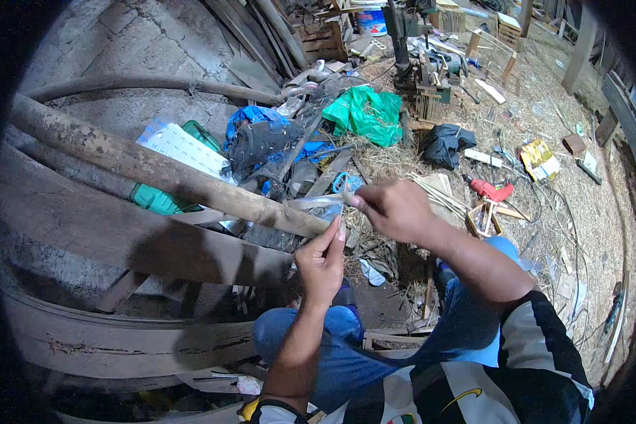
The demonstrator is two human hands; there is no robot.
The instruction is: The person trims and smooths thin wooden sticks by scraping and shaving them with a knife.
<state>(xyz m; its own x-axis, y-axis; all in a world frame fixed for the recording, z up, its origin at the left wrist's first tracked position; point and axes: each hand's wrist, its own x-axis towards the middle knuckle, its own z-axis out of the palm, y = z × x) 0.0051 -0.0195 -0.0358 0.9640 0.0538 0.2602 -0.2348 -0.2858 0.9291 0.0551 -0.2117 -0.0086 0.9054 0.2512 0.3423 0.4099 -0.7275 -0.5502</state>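
Note:
My left hand [321, 261] is raised at the middle of the view, its thumb and fingers pinched on a thin, pale strip [343, 203] that stands nearly upright. My right hand [392, 208] is closed just above and to the right, its thumb and finger at the strip's upper part. Whether it grips the strip or a small tool is too small to tell. Just left of both hands ends a long, thick bamboo pole [155, 166], which slants in from the upper left.
Wooden boards [120, 240] lie below the pole. Beyond my hands are a green plastic bag [367, 113] and a black bag [445, 143]. To the right are a bundle of thin sticks [438, 194], a red power tool [489, 189] and a yellow packet [539, 160] on the straw-covered ground.

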